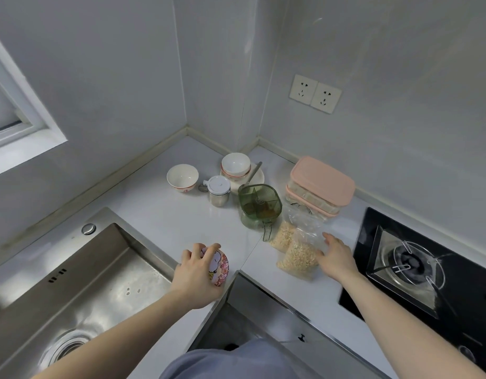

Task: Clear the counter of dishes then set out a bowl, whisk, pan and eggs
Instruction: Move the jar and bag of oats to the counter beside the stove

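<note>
My left hand (196, 272) grips a small patterned cup (220, 266), pink with a cartoon figure, near the counter's front corner beside the sink. My right hand (336, 255) lies with straight fingers against a clear bag of grain (298, 258) on the white counter (165, 214). Farther back stand a white bowl (182, 177), stacked white bowls (235, 164) on a plate (259, 177) with a spoon (254, 172), and a steel cup with a white lid (219, 190).
A steel sink (72, 283) fills the lower left. A green divided container (259, 206) and two stacked pink-lidded boxes (319, 184) stand mid-counter, with a second bag of grain (283, 235) beside them. A black gas hob (427, 269) lies at the right.
</note>
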`<state>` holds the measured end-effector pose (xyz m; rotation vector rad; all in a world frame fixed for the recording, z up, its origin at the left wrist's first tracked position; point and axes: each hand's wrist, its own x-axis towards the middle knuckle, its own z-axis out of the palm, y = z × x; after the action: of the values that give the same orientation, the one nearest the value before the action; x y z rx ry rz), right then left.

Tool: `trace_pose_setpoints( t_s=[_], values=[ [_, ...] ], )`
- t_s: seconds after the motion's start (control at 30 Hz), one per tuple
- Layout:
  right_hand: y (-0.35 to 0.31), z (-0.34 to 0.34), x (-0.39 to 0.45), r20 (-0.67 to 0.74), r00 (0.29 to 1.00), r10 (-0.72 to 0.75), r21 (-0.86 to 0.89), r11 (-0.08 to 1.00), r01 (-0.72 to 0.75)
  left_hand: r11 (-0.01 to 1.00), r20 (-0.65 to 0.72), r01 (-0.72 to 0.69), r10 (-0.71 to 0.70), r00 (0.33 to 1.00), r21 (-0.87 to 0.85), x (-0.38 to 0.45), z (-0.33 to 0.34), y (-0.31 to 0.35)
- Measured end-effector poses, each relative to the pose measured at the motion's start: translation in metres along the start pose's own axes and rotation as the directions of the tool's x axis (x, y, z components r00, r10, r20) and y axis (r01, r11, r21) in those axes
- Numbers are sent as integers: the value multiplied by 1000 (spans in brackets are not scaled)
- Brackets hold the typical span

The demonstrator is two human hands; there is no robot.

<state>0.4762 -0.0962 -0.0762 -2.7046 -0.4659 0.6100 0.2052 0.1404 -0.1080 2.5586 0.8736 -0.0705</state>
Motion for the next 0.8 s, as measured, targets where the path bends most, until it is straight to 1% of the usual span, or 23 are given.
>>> trace_pose_setpoints(
  t_s=[0.07,0.17,0.3,0.37,0.47,0.67,0.8],
  values=[
    [2,5,2,-7,1000,3,-35,999,-4,1000,2,-4,4,1000,2,1,0,-1],
    [3,11,-5,-33,999,-41,-59,997,39,1000,6,0,0,1000,8,0,0,0],
    [2,7,-23,-96,988,-119,-7,993,119,1000,-4,-3,3,1000,5,0,0,0],
    [4,4,-34,-98,984,-146,-3,989,146,1000,-3,3,-3,1000,10,2,-1,1],
    [13,7,-48,-104,982,-159,16,987,161,1000,-7,16,-15,1000,12,4,-2,1],
    [17,-3,-68,-182,959,-218,90,967,237,1000,11,30,-30,999,3,3,-4,5],
    [22,-15,-85,-247,943,-222,151,952,264,993,41,104,-102,994,-60,-7,-15,15]
  ],
)
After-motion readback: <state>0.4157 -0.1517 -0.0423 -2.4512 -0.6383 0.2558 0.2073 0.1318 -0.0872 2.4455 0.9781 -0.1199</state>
